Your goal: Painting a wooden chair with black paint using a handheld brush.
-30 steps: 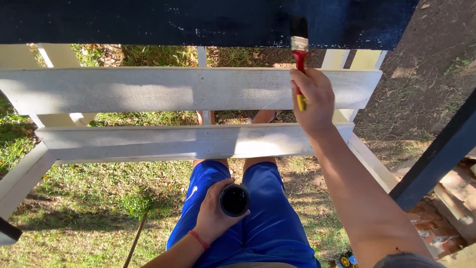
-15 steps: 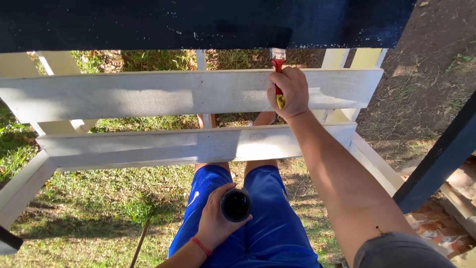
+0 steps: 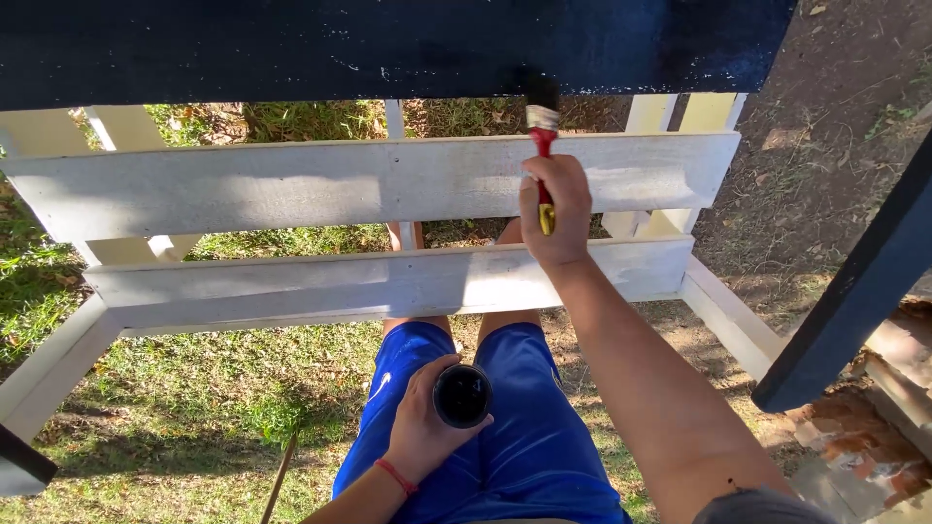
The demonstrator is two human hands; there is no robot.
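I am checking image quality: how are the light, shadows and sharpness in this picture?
Head view: strong sunlight, sharp focus throughout; bright patches and soft shadows fall across the white wooden slats; the black painted board stays dark with faint sheen; the red-handled paintbrush shows no motion blur.

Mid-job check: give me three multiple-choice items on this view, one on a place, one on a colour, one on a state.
1. Where are the brush bristles?
A. on the black board's lower edge
B. in the cup
C. on the grass

2. What colour are the two horizontal slats?
A. white
B. red
C. green

3. How is the cup held?
A. lying on the ground
B. upright in the left hand
C. upside down

Answers: 1 A, the paintbrush in the right hand meets the black board; 2 A, slats are white; 3 B, left hand grips the cup, mouth up.
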